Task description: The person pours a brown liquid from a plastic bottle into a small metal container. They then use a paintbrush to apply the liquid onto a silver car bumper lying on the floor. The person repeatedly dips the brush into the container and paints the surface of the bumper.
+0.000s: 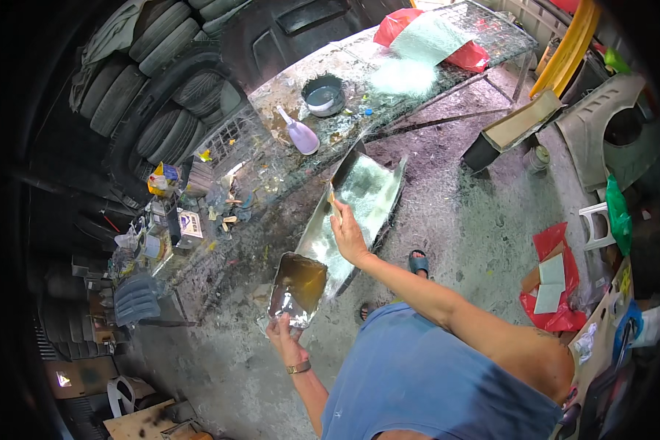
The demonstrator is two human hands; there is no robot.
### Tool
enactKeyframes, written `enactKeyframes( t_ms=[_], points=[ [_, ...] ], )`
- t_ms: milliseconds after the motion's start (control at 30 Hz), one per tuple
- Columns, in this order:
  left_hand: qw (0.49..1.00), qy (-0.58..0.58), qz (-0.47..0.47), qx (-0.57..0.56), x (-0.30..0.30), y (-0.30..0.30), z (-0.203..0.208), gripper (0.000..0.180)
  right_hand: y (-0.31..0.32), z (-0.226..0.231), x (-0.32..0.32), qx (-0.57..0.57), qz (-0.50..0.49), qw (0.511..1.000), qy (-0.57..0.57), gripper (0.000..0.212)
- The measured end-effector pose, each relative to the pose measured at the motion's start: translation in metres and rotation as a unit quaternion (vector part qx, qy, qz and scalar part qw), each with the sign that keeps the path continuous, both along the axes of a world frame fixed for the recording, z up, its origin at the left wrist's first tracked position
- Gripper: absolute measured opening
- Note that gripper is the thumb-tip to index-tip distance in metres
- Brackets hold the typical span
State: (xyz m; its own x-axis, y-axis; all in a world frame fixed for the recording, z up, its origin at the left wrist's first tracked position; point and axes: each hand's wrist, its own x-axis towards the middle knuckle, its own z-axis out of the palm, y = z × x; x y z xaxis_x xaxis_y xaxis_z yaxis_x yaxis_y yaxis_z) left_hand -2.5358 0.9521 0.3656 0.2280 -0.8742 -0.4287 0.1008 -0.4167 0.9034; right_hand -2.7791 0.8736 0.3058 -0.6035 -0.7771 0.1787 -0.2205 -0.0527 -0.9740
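Observation:
My left hand [287,342] grips the near edge of a squarish tub [301,281] with amber-brown liquid in it, tilted beside the panel's near end. In my right hand [350,233] is a slim tool with a yellowish handle [332,197], which looks like a brush; its working end is mostly hidden. That hand is over the left edge of a long trough-shaped panel [367,183] with dark raised sides. Whitish, wet-looking fibre matting covers the panel's inside. The panel's far end lies close to the worktable's edge.
On the stained worktable [271,158] are a lilac squeeze bottle [301,134], a round black basin [323,95] and white matting [429,40] on red plastic. Cans and scraps crowd its left end. A box [517,128] and a red bag [557,286] lie to the right. Tyres [161,37] are stacked behind.

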Motion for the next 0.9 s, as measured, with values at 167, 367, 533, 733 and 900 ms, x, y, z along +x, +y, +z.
enactKeyframes(
  t_ms=[167,367,533,733,900],
  points=[
    [1.000,-0.007,-0.004,0.001,0.000,0.003,-0.003,0.058,0.021,-0.002,-0.001,-0.005,0.074,0.996,0.041,0.036],
    [1.000,0.012,0.019,-0.005,-0.006,0.007,-0.001,0.056,0.044,0.016,-0.060,0.039,0.165,0.986,0.006,0.028],
    [1.000,0.012,0.019,-0.011,-0.020,0.006,0.000,0.055,0.000,0.017,-0.128,0.071,0.152,0.984,-0.057,0.025],
    [0.998,0.005,0.048,-0.033,-0.021,0.007,-0.007,0.046,-0.016,0.013,-0.153,0.020,-0.055,0.993,-0.103,0.023],
    [0.999,0.001,0.042,-0.026,-0.026,0.006,-0.005,0.046,-0.037,-0.004,-0.117,-0.018,-0.152,0.988,-0.036,0.024]
  ],
)
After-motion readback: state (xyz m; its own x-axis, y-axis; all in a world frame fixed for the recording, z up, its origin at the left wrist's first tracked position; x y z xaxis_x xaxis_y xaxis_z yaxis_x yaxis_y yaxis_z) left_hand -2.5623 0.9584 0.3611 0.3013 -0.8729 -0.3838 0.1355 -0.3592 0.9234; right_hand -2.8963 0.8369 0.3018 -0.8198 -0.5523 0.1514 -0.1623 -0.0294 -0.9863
